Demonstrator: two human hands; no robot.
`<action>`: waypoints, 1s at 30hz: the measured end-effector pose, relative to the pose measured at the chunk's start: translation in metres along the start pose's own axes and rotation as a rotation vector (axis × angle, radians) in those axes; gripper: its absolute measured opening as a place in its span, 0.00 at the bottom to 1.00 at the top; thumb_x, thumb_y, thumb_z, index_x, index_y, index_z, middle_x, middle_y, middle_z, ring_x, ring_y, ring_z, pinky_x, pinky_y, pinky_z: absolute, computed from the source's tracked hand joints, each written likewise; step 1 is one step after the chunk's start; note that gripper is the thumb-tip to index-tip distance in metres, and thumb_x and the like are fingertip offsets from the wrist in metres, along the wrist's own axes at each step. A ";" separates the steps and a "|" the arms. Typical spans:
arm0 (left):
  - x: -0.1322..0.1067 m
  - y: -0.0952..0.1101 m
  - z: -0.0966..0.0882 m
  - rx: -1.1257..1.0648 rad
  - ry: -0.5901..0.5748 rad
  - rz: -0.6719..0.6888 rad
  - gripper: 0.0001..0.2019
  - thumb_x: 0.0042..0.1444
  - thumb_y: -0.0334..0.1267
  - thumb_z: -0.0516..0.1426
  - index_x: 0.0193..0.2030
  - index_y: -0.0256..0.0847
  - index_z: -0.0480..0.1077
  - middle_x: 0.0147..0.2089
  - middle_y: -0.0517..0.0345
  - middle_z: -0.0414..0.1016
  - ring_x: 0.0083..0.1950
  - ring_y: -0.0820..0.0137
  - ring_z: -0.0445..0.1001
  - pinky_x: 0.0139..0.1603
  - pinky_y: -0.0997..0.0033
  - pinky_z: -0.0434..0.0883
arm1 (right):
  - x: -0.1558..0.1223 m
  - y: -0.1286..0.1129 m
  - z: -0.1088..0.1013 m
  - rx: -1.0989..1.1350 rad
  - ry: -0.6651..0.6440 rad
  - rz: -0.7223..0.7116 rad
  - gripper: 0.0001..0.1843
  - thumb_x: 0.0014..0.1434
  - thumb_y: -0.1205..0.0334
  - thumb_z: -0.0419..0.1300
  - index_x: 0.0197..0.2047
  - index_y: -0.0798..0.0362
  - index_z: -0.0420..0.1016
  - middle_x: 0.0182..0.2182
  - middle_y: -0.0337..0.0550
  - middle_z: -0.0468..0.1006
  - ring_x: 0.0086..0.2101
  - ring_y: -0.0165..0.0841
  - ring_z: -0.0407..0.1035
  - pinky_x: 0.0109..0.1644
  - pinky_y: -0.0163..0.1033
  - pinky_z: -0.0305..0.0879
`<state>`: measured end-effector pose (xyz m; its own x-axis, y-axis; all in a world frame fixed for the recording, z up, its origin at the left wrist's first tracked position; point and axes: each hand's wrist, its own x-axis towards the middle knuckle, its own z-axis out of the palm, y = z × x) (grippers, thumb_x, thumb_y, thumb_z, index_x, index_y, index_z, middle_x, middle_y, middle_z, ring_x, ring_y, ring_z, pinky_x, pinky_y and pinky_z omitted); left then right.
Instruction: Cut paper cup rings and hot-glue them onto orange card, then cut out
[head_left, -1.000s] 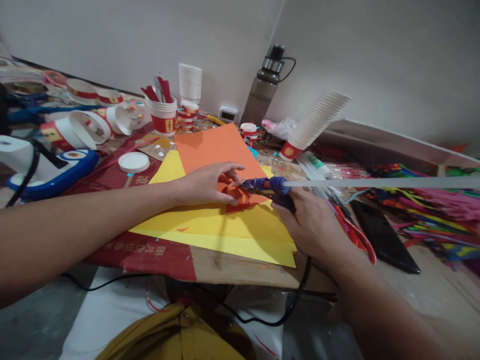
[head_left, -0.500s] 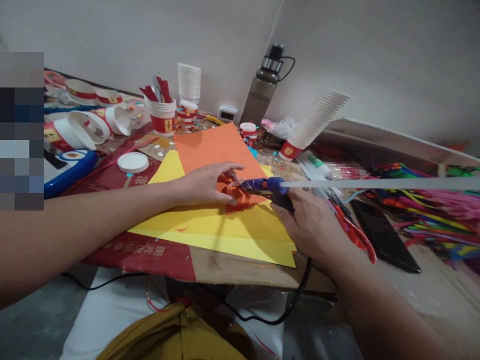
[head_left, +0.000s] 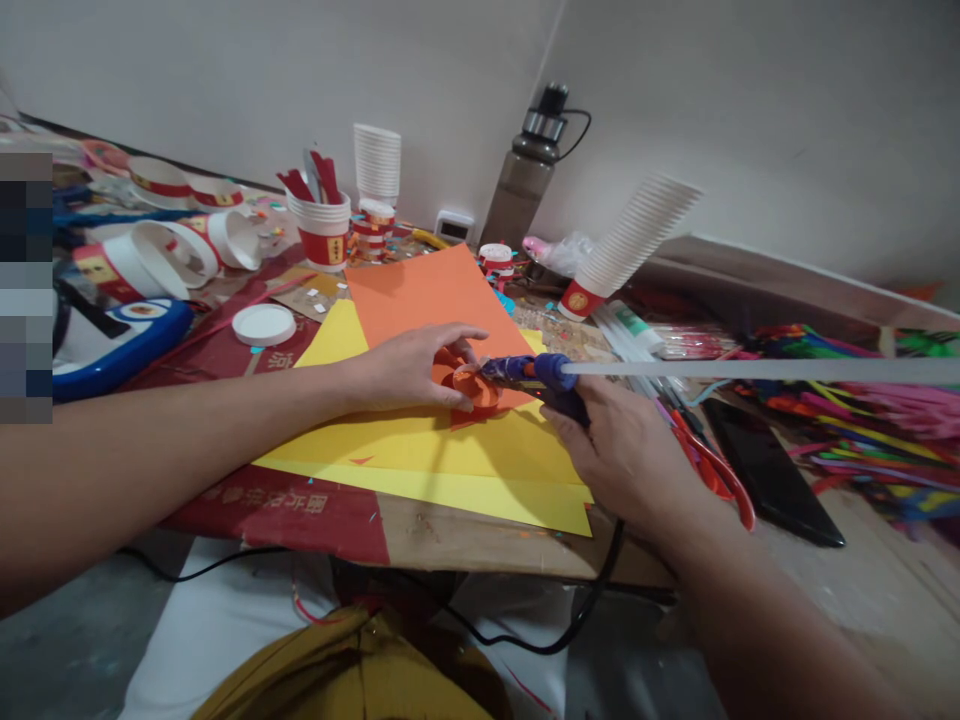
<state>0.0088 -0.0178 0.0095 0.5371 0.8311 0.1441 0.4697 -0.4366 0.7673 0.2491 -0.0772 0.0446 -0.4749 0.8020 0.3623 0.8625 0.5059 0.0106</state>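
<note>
Left hand (head_left: pixel 442 370): thumb and fingers curve around the small orange paper piece (head_left: pixel 477 396), pinching it.
Right hand (head_left: pixel 622 435): wraps the handle of the glue gun (head_left: pixel 551 372), whose tip points left.
Paper piece: sits between the left fingers and the gun's tip, above the orange sheet (head_left: pixel 427 285) and yellow sheets (head_left: pixel 420 485) on the desk (head_left: pixel 885 600).
Gun tip: right at the piece's edge; whether it touches, or any glue shows, one cannot tell.
Glue stick (head_left: pixel 712 370): juts far out from the gun's back.
Change: almost none over the last second; both hands and the gun keep their pose, so the work appears to remain at the same spot on the piece.
Nearby: pliers (head_left: pixel 716 475) lie just beside the right forearm; a white lid (head_left: pixel 264 325) lies beyond the left.
</note>
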 end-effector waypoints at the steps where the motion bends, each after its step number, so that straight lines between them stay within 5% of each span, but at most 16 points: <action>1: 0.000 0.000 0.000 -0.001 0.000 -0.002 0.38 0.46 0.43 0.65 0.65 0.43 0.60 0.54 0.52 0.74 0.54 0.64 0.74 0.59 0.61 0.68 | 0.000 -0.001 0.000 0.003 -0.003 0.003 0.08 0.61 0.65 0.55 0.44 0.54 0.71 0.33 0.47 0.79 0.32 0.40 0.73 0.34 0.41 0.64; 30: 0.001 -0.002 0.001 -0.007 -0.003 0.012 0.38 0.46 0.42 0.65 0.65 0.43 0.61 0.54 0.53 0.74 0.54 0.64 0.74 0.59 0.62 0.67 | -0.001 0.000 -0.001 -0.055 -0.033 0.012 0.09 0.61 0.64 0.54 0.44 0.53 0.71 0.33 0.47 0.79 0.32 0.41 0.73 0.34 0.42 0.65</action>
<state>0.0087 -0.0167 0.0078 0.5449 0.8247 0.1511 0.4585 -0.4440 0.7698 0.2496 -0.0783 0.0454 -0.4690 0.8186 0.3316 0.8761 0.4786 0.0580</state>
